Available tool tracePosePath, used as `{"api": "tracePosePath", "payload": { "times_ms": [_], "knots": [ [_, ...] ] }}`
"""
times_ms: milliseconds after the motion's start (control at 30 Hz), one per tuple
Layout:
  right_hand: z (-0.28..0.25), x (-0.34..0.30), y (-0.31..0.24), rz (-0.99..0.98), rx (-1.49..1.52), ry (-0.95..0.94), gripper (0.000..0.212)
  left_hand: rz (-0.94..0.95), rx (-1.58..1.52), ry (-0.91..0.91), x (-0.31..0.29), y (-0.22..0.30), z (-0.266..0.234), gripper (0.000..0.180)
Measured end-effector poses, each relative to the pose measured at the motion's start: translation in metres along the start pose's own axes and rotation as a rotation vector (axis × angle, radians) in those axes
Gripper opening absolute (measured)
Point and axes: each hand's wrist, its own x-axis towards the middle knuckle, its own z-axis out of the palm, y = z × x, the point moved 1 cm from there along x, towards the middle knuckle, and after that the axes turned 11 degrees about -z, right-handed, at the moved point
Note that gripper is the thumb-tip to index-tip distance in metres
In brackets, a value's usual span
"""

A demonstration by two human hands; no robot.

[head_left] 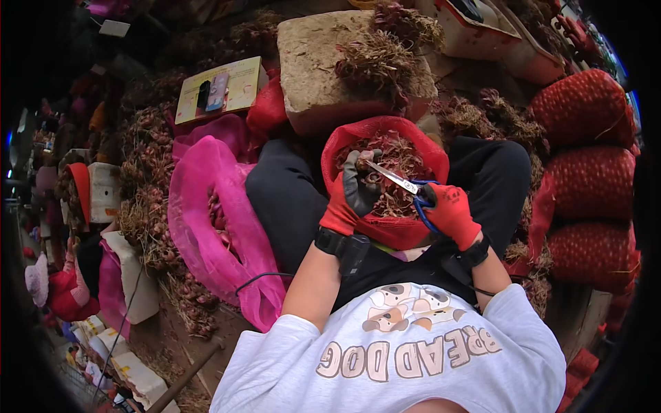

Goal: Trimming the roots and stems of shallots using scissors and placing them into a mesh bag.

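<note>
Over a red mesh bag (435,148) between my knees, both of my gloved hands meet. My left hand (350,196), in a red glove with dark palm and fingers, is closed around a small reddish shallot (363,164), mostly hidden by the fingers. Blue-handled scissors (399,180) sit in my right hand (451,213), its red-gloved fingers through the loops. Their silver blades point left, tips at the left fingertips. Inside the bag lie dry reddish skins and stalks (399,148). Left of my thigh, a pink mesh bag (189,206) holds several shallots (219,219).
A worn foam block (310,76) with a dried shallot bunch (379,62) stands ahead. Bunched shallots (148,186) cover the ground at left. A yellowish board (237,79) carries a phone-like object (217,91). Full red mesh sacks (589,182) are stacked at right.
</note>
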Motion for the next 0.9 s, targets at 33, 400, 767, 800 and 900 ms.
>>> {"api": "tracePosePath", "payload": {
  "times_ms": [33, 400, 767, 800, 900],
  "knots": [
    [0.0, -0.001, 0.001, 0.007, 0.0, 0.0, 0.017, 0.002, 0.029, -0.021, -0.003, -0.001, 0.003, 0.031],
    [0.009, 0.002, 0.033, 0.163, -0.026, -0.139, 0.024, 0.101, 0.718, -0.218, -0.034, 0.004, 0.025, 0.022],
    [0.018, 0.05, 0.026, 0.043, 0.801, 0.108, 0.028, 0.11, 0.717, 0.021, -0.019, -0.014, 0.022, 0.024],
    [0.015, 0.057, 0.019, -0.027, 0.696, 0.114, 0.033, 0.121, 0.77, 0.023, -0.02, -0.016, 0.02, 0.024],
    [0.032, 0.064, 0.027, -0.026, 0.779, 0.045, 0.029, 0.267, 1.045, 0.085, -0.006, -0.025, -0.007, 0.025]
  ]
}}
